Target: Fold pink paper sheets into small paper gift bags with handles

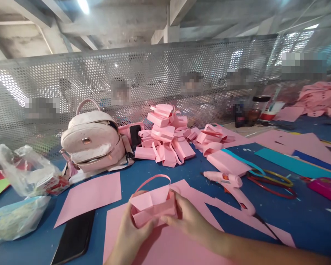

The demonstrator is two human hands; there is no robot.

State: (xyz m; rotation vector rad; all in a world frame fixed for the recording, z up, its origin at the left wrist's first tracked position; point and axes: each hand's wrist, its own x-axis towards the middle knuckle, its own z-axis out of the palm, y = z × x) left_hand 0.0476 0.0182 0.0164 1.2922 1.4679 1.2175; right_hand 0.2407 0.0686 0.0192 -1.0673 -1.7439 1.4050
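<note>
A small pink paper basket (157, 214) is at six o'clock in the view — the left hand (132, 225) and right hand (187, 216) pinch its two ends, thumbs in front; from it, a glue gun (238, 192) lies at three o'clock, heaped folded paper (164, 134) at twelve — a backpack (92, 138) toward ten

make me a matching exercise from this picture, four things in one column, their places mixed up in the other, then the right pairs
1. small pink paper bag with a strap handle
2. pink hot-glue gun with a black cord
3. flat black phone
4. pale pink backpack

A. partly under a pink paper sheet
B. between the left hand and right hand
C. in front of the perforated grey metal screen
D. lying right of the hands

Pairs: 1-B; 2-D; 3-A; 4-C
</note>
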